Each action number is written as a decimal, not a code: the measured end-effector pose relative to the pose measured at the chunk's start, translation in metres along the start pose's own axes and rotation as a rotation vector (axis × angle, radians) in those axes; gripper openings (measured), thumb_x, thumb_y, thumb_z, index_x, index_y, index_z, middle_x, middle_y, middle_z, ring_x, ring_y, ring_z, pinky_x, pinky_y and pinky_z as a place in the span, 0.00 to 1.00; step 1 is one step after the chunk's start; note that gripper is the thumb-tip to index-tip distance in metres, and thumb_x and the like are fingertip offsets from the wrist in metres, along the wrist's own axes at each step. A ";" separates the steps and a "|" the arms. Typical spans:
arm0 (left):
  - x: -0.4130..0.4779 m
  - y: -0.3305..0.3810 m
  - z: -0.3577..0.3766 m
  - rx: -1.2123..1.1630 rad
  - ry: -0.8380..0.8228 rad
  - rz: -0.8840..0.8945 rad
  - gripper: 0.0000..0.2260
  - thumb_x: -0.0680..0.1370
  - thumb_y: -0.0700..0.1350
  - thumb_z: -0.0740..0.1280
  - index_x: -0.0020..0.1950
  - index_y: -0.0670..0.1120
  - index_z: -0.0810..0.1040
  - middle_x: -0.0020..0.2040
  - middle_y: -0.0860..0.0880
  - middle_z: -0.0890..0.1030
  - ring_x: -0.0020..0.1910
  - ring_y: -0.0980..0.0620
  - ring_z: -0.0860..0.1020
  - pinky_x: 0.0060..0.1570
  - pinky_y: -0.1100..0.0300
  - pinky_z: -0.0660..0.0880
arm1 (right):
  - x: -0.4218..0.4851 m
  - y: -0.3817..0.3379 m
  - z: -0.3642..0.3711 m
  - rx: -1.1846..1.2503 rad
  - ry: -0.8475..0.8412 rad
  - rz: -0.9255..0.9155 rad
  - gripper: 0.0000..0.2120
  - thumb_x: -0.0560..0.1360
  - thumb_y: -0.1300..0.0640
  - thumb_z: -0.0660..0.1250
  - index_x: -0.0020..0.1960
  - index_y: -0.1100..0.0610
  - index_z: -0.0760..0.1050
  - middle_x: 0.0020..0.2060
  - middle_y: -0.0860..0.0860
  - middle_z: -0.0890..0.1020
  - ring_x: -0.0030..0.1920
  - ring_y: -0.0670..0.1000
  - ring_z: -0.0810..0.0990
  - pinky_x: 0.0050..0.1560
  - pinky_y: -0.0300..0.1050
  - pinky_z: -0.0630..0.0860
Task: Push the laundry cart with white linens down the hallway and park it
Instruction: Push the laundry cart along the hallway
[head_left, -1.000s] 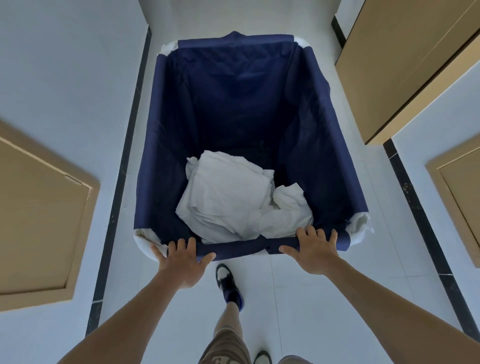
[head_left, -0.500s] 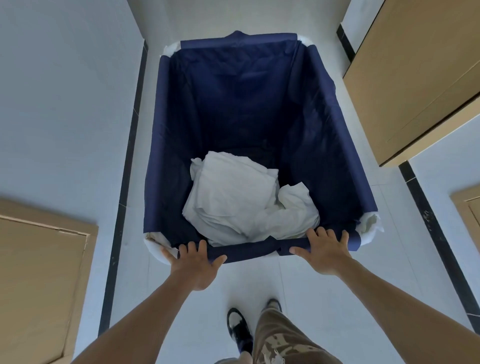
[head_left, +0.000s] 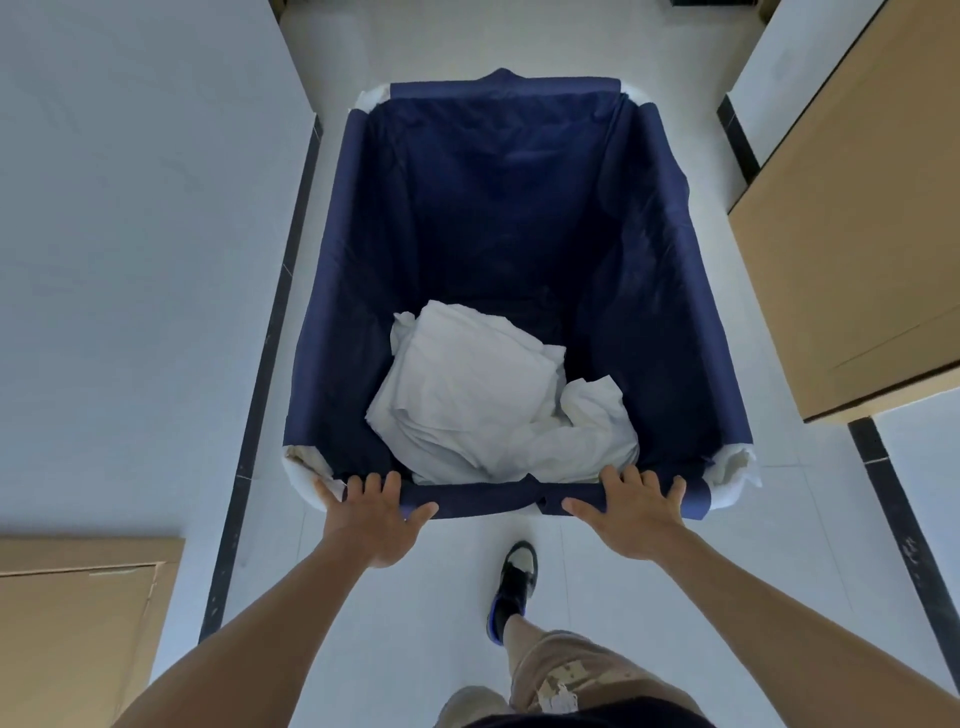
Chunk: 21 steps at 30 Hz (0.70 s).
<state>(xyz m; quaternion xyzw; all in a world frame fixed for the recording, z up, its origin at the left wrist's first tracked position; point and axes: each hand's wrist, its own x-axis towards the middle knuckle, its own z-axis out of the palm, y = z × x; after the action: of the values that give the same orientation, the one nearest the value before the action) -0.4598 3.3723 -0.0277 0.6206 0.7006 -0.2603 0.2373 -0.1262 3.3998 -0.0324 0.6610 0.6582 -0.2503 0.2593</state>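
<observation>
Wooden door (head_left: 78, 623) sits well left of your grip, low in view, with a dark floor strip (head_left: 260, 389) between it and the cart. Your left hand (head_left: 371, 519) grips the near rim of the laundry cart (head_left: 483, 501) close to its left corner. Its fingers (head_left: 375, 482) are hooked over the rim and the thumb is spread along the blue outer face. The cart is straight ahead of both hands, with a navy liner and white padding showing at the corners. White linens (head_left: 483, 405) are piled on the cart bottom, just beyond the rim between your hands and nearer the right one. A shoe (head_left: 514, 582) is on the pale floor below the rim, between your hands. Your right hand (head_left: 631, 512) holds the same rim near the right corner, fingers curled over and thumb out to the side. A second tan door (head_left: 857, 234) stands beyond and right of that hand.
</observation>
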 end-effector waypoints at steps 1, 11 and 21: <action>0.014 -0.002 -0.011 -0.021 -0.007 -0.007 0.38 0.77 0.74 0.42 0.78 0.50 0.58 0.75 0.50 0.65 0.74 0.43 0.62 0.72 0.30 0.48 | 0.013 -0.003 -0.013 0.012 -0.019 0.001 0.43 0.74 0.22 0.42 0.76 0.51 0.58 0.75 0.54 0.65 0.73 0.59 0.61 0.73 0.71 0.47; 0.133 -0.001 -0.116 -0.107 -0.022 -0.082 0.49 0.67 0.82 0.41 0.79 0.52 0.57 0.77 0.49 0.64 0.77 0.42 0.58 0.73 0.29 0.45 | 0.126 -0.021 -0.118 0.045 -0.042 -0.019 0.44 0.73 0.21 0.44 0.77 0.51 0.57 0.76 0.53 0.62 0.75 0.60 0.58 0.74 0.72 0.42; 0.260 -0.009 -0.212 -0.096 0.023 -0.069 0.59 0.58 0.83 0.31 0.79 0.52 0.55 0.76 0.46 0.64 0.77 0.40 0.59 0.73 0.29 0.47 | 0.244 -0.042 -0.220 0.013 -0.002 -0.003 0.44 0.73 0.21 0.43 0.76 0.51 0.58 0.75 0.53 0.64 0.74 0.61 0.61 0.74 0.73 0.45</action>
<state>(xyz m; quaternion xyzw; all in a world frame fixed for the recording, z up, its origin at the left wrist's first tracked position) -0.5009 3.7053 -0.0376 0.5868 0.7361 -0.2271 0.2495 -0.1688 3.7278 -0.0339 0.6615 0.6573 -0.2556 0.2550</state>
